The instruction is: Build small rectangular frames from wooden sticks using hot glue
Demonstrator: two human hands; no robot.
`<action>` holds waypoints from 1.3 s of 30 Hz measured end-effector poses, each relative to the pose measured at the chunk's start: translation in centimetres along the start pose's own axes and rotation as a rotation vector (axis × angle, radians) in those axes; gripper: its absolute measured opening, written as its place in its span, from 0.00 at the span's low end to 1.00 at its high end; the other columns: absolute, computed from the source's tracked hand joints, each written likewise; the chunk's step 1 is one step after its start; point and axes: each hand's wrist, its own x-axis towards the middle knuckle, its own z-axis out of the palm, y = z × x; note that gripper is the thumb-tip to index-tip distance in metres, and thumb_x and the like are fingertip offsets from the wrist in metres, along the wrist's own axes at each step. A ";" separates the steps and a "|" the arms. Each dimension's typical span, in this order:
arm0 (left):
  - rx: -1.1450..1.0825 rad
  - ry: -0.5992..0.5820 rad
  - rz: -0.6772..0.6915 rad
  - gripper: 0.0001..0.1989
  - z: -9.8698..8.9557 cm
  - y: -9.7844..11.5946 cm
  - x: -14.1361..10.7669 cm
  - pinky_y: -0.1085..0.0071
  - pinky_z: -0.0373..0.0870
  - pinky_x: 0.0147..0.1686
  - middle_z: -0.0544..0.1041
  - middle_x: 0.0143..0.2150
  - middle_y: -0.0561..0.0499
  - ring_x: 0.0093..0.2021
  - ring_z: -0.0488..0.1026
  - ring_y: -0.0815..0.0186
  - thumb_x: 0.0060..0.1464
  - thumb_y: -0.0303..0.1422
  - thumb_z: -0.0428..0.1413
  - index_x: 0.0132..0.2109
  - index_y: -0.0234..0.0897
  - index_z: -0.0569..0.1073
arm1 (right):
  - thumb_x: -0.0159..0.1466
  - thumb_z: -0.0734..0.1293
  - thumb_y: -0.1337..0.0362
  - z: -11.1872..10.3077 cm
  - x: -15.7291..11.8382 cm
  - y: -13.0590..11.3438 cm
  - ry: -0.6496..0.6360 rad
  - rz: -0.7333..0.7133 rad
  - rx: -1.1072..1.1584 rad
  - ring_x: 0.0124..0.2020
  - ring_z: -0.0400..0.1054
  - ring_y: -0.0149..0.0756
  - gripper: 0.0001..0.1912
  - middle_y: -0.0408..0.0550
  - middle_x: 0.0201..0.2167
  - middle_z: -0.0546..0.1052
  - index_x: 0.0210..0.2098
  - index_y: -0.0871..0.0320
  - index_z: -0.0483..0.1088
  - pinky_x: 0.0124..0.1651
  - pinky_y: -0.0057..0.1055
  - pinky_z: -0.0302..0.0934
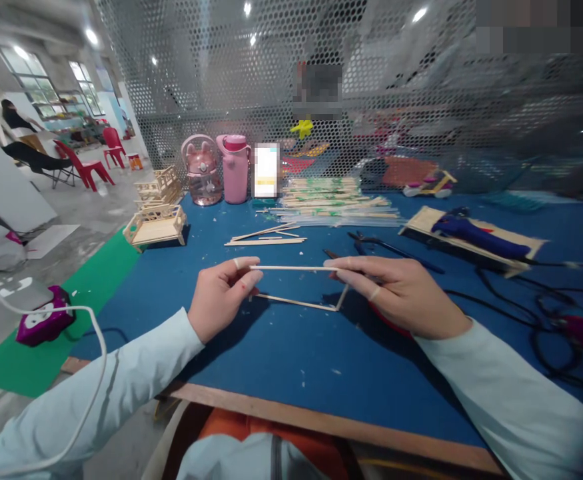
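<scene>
A thin wooden stick [294, 268] runs level between my two hands over the blue tabletop. Its left end is pinched between the thumb and fingers of my left hand [226, 293]. My right hand [401, 293] pinches the other end in the same way. Just below it, a second thin stick [296, 302] meets a short slanted piece [342, 297] at a corner, and their other ends run up to my hands. Whether these pieces are joined to the top stick is hidden by my fingers. Dark-handled pliers [396, 251] lie behind my right hand, partly covered.
Loose sticks [266, 240] and stick bundles [331, 193] lie farther back. Small wooden furniture models [158, 227] stand at left. A blue glue gun [481, 233] rests on a wooden piece at right, near black cables [536, 320]. A pink bottle [235, 170] stands by the mesh.
</scene>
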 end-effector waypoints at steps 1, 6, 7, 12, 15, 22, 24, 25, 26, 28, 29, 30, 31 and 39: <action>-0.006 0.001 -0.011 0.14 0.0 0.0 0.0 0.77 0.69 0.25 0.75 0.27 0.52 0.23 0.73 0.72 0.49 0.36 0.56 0.41 0.33 0.75 | 0.61 0.60 0.59 0.0 0.0 0.0 0.001 -0.002 -0.005 0.40 0.73 0.41 0.13 0.45 0.37 0.79 0.39 0.52 0.75 0.46 0.37 0.67; -0.065 -0.006 -0.078 0.15 -0.2 0.3 0.1 0.76 0.71 0.27 0.77 0.30 0.50 0.25 0.74 0.70 0.48 0.37 0.57 0.42 0.32 0.75 | 0.61 0.60 0.59 0.2 0.0 0.1 -0.008 -0.003 -0.020 0.41 0.72 0.41 0.14 0.44 0.39 0.79 0.40 0.52 0.75 0.47 0.37 0.66; -0.081 -0.016 -0.083 0.15 -0.3 0.4 0.2 0.76 0.71 0.27 0.77 0.30 0.50 0.25 0.74 0.70 0.47 0.36 0.58 0.41 0.32 0.75 | 0.61 0.60 0.59 0.2 0.0 0.1 -0.007 -0.003 -0.022 0.41 0.72 0.41 0.14 0.44 0.39 0.79 0.40 0.52 0.75 0.47 0.37 0.66; -0.109 -0.087 -0.124 0.16 -0.8 0.9 0.3 0.76 0.70 0.24 0.77 0.29 0.49 0.24 0.74 0.70 0.47 0.40 0.58 0.40 0.32 0.74 | 0.61 0.60 0.58 0.2 0.0 0.2 -0.009 -0.001 -0.027 0.42 0.72 0.42 0.14 0.45 0.39 0.78 0.39 0.52 0.75 0.47 0.38 0.65; -0.107 -0.104 -0.173 0.17 -1.0 1.2 0.7 0.77 0.69 0.22 0.77 0.29 0.48 0.24 0.74 0.70 0.46 0.42 0.58 0.37 0.31 0.75 | 0.61 0.59 0.57 0.2 -0.1 0.2 -0.036 0.039 0.021 0.39 0.72 0.42 0.15 0.47 0.39 0.78 0.41 0.53 0.73 0.44 0.38 0.66; -0.108 -0.087 -0.208 0.16 -1.2 1.4 1.3 0.77 0.68 0.23 0.77 0.28 0.49 0.24 0.73 0.71 0.42 0.42 0.61 0.32 0.32 0.76 | 0.57 0.65 0.56 0.8 -0.2 0.5 -0.071 0.175 0.268 0.33 0.71 0.39 0.37 0.49 0.33 0.77 0.62 0.53 0.48 0.37 0.38 0.66; -0.105 -0.084 -0.203 0.16 -1.0 1.5 1.2 0.77 0.68 0.23 0.77 0.28 0.49 0.24 0.73 0.71 0.42 0.43 0.61 0.31 0.32 0.76 | 0.56 0.65 0.55 1.0 -0.2 0.6 -0.093 0.192 0.299 0.32 0.70 0.38 0.37 0.48 0.33 0.76 0.61 0.53 0.48 0.37 0.38 0.67; -0.107 -0.079 -0.203 0.16 -1.0 1.5 1.2 0.77 0.68 0.23 0.77 0.28 0.49 0.24 0.73 0.71 0.42 0.43 0.61 0.31 0.32 0.77 | 0.55 0.66 0.55 1.0 -0.2 0.6 -0.104 0.198 0.312 0.33 0.70 0.38 0.37 0.48 0.33 0.76 0.61 0.53 0.50 0.37 0.38 0.67; -0.112 -0.072 -0.204 0.16 -0.9 1.5 1.2 0.77 0.68 0.24 0.77 0.28 0.49 0.24 0.73 0.71 0.42 0.43 0.61 0.31 0.33 0.77 | 0.55 0.66 0.55 1.1 -0.2 0.6 -0.117 0.204 0.325 0.33 0.70 0.38 0.36 0.49 0.34 0.76 0.60 0.54 0.52 0.38 0.38 0.67; -0.118 -0.058 -0.207 0.17 -0.7 1.4 1.2 0.76 0.69 0.25 0.77 0.28 0.49 0.24 0.73 0.71 0.41 0.44 0.61 0.31 0.32 0.77 | 0.54 0.67 0.56 1.1 -0.2 0.6 -0.135 0.217 0.343 0.33 0.70 0.38 0.32 0.49 0.34 0.76 0.57 0.55 0.58 0.38 0.37 0.67; -0.118 -0.051 -0.209 0.18 -0.7 1.4 1.2 0.76 0.70 0.25 0.77 0.28 0.49 0.24 0.73 0.71 0.40 0.44 0.61 0.32 0.32 0.77 | 0.54 0.67 0.56 1.1 -0.3 0.6 -0.134 0.223 0.345 0.33 0.71 0.38 0.30 0.50 0.34 0.76 0.54 0.56 0.60 0.37 0.37 0.67; -0.116 -0.046 -0.211 0.18 -0.7 1.4 1.2 0.76 0.70 0.25 0.78 0.28 0.49 0.24 0.73 0.71 0.40 0.45 0.61 0.32 0.32 0.77 | 0.53 0.68 0.56 1.1 -0.3 0.6 -0.127 0.228 0.342 0.33 0.70 0.38 0.29 0.50 0.34 0.76 0.52 0.57 0.62 0.37 0.37 0.67; -0.112 -0.040 -0.213 0.19 -0.8 1.3 1.2 0.75 0.70 0.26 0.78 0.28 0.48 0.24 0.73 0.71 0.40 0.46 0.61 0.32 0.32 0.77 | 0.53 0.68 0.56 1.0 -0.3 0.6 -0.115 0.231 0.335 0.32 0.70 0.37 0.27 0.50 0.34 0.76 0.51 0.57 0.64 0.37 0.36 0.67; -0.078 -0.021 -0.198 0.21 -1.2 1.1 1.1 0.76 0.70 0.25 0.78 0.29 0.47 0.24 0.74 0.70 0.40 0.48 0.60 0.33 0.32 0.77 | 0.57 0.62 0.55 0.2 -0.3 0.4 -0.288 0.215 0.194 0.32 0.70 0.36 0.14 0.48 0.30 0.77 0.35 0.59 0.72 0.39 0.33 0.64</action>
